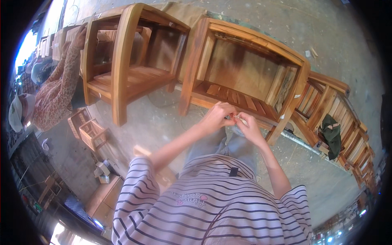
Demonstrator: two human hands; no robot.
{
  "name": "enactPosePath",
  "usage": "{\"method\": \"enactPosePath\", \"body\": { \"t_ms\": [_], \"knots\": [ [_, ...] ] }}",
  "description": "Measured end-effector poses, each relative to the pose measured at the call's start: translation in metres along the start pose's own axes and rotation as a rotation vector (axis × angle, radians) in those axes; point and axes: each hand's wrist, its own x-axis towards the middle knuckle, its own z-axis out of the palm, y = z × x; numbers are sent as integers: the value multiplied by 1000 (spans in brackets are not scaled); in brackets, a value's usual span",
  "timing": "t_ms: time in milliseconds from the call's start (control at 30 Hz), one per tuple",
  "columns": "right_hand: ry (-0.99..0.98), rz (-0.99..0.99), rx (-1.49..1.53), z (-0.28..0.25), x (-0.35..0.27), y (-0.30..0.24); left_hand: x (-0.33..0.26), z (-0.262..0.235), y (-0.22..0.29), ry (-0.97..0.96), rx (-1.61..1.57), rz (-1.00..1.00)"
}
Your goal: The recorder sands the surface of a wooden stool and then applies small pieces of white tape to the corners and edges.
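In the head view, the middle wooden frame (195, 67) stands on the floor (167, 110), open side toward the person, and serves as the landmark here. At its near edge, in front of the lower rail, the two hands meet. The right hand (250, 128) has its thumb and fingers pinched on a small pale thing (243, 121), too small and blurred to name. The left hand (219, 116) curls in with its fingertips drawn together against the right ones; whether it also grips the pale thing, I cannot tell. Neither hand visibly holds the middle wooden frame.

As far as shows, the construction of that frame looks well along: legs and rails are joined, slats form the bottom, and a panel closes the back. Its front has no door or drawer in it, and whether the surface is finished cannot be judged. The pale thing is in the fingers, not on the wood.

Left of the middle frame stands a second wooden frame (119, 77), likewise joined and open; beyond that is a co-worker (55, 94). Right of the middle frame are slatted wooden pieces (322, 102), with a dark green cloth (330, 139) draped over them.
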Motion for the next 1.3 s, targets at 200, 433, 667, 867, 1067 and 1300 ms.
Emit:
{"method": "enactPosePath", "body": {
  "t_ms": [200, 433, 667, 867, 1067, 1300],
  "knots": [
    [-140, 268, 319, -1, -6, -1, -4, -4, 0, -97, -52, 76],
    [-342, 345, 540, -6, -11, 14, -7, -4, -1, -201, -82, 107],
    [-404, 401, 492, -13, -4, -9, -13, -8, 0, -37, -307, -169],
    [-360, 357, 561, -15, -5, -14, -14, -9, 10, -18, -357, -262],
    [-450, 363, 548, -21, -3, -17, -19, -7, 9, -6, -447, -252],
    [-703, 288, 463, -22, -12, -12, -25, -19, -11, 204, -574, -389]
  ]
}}
